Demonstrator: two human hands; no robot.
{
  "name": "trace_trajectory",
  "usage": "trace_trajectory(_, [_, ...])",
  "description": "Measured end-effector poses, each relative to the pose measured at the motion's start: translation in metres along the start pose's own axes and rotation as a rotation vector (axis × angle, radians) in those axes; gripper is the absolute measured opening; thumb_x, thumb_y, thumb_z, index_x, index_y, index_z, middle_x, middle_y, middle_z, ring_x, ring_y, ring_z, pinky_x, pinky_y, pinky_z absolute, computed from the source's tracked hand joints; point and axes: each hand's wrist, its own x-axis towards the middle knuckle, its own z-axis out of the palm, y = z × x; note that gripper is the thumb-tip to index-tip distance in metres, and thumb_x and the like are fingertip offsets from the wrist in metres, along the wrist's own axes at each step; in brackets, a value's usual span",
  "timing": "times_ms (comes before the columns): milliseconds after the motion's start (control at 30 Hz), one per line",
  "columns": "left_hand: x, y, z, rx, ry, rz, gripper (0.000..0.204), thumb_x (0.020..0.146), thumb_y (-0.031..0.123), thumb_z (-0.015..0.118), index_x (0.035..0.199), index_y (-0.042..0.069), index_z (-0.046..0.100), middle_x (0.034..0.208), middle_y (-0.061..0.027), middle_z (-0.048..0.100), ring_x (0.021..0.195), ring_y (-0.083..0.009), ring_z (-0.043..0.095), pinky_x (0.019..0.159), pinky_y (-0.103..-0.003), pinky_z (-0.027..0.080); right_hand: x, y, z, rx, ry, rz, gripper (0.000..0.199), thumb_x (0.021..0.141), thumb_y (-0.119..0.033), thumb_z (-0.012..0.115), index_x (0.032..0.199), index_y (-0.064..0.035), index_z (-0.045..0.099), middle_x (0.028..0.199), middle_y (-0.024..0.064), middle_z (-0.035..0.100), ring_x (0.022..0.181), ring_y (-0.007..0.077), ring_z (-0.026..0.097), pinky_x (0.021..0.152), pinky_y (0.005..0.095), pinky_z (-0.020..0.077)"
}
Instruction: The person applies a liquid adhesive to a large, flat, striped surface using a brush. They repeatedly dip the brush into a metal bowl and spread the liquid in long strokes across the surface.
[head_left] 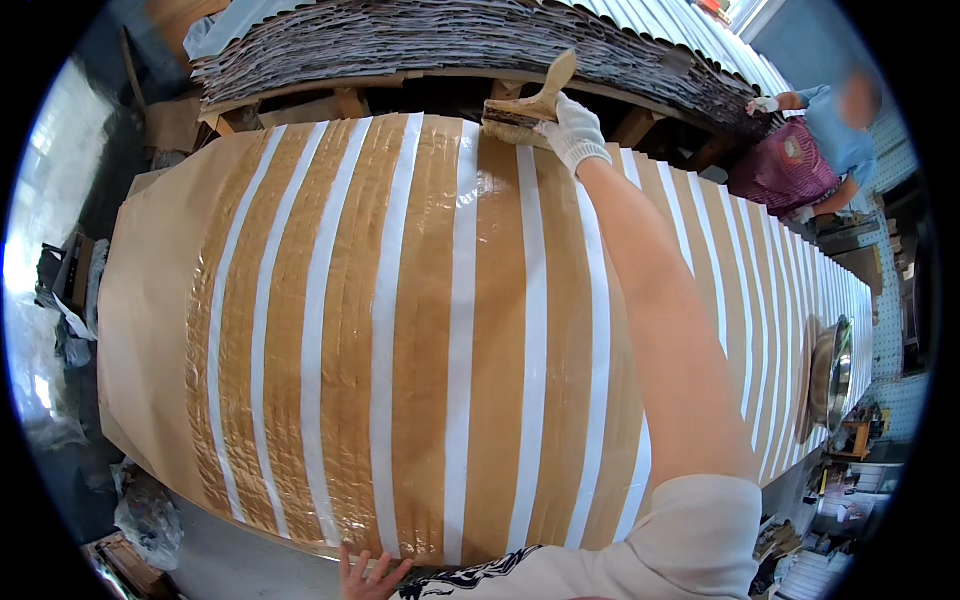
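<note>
My right hand [577, 132], in a white knit glove, grips a wide wooden-handled brush [528, 106]. Its bristles are down at the far edge of a long row of overlapping brown paper sheets [497, 330], with white bands showing between the brown strips. Strips toward the left look glossy and wet; those farther right look matte. At the near edge, my bare left hand [370, 576] rests with fingers spread on the rim of the sheets. My right forearm crosses above the sheets and hides part of them.
Beyond the table, a thick stack of layered sheets [430, 45] lies on a wooden frame. A shiny metal basin [832, 372] sits at the right end. A co-worker [835, 135] in a blue top is at the far right. Plastic bags [150, 525] lie lower left.
</note>
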Motion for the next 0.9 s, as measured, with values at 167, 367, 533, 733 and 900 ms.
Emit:
trace_trajectory(167, [0.023,-0.004,-0.029,0.079,-0.089,0.010,0.077,0.094,0.002,0.060,0.154,0.041,0.033,0.163,0.0003,0.022,0.146,-0.0353,0.028,0.107,-0.059,0.049,0.016,-0.034,-0.070,0.341,0.166,-0.136,0.045,0.082,-0.027,0.082,0.116,-0.0050,0.063,0.104,0.0170,0.073,0.099,0.0347,0.069,0.089,0.0409,0.0527])
trace_trajectory(367, [0.038,-0.005,-0.047,-0.007,-0.075,0.031,0.067,0.095,0.011,0.059,0.152,0.041,0.038,0.163,-0.0005,0.020,0.147,-0.0359,0.026,0.109,-0.062,0.045,-0.005,-0.048,-0.004,0.293,-0.236,-0.224,0.062,0.076,-0.028,0.085,0.128,-0.0079,0.059,0.115,0.0180,0.070,0.111,0.0344,0.065,0.098,0.0401,0.0490])
trace_trajectory(533, [0.032,0.002,-0.044,0.012,-0.024,-0.013,0.061,0.097,0.016,0.058,0.150,0.040,0.042,0.164,0.0000,0.019,0.147,-0.0358,0.027,0.107,-0.063,0.046,0.030,-0.066,0.011,0.121,-0.100,-0.081,0.057,0.079,-0.029,0.084,0.125,-0.0075,0.059,0.110,0.0169,0.071,0.108,0.0343,0.066,0.095,0.0416,0.0508])
trace_trajectory(733, [0.030,0.004,-0.047,-0.145,0.000,-0.085,0.055,0.098,0.021,0.058,0.147,0.042,0.046,0.163,0.0010,0.020,0.147,-0.0327,0.027,0.107,-0.064,0.045,0.029,-0.145,-0.038,0.472,-0.248,-0.212,0.046,0.084,-0.029,0.080,0.119,-0.0037,0.065,0.108,0.0145,0.072,0.100,0.0269,0.067,0.093,0.0376,0.0512])
trace_trajectory(900, [0.026,0.001,-0.029,-0.071,0.040,-0.040,0.055,0.097,0.026,0.061,0.147,0.045,0.046,0.163,0.0007,0.022,0.149,-0.0295,0.025,0.107,-0.063,0.046,0.028,-0.147,0.028,0.233,-0.210,-0.082,0.062,0.079,-0.031,0.083,0.132,-0.0133,0.058,0.119,0.0174,0.069,0.116,0.0349,0.064,0.102,0.0421,0.0484])
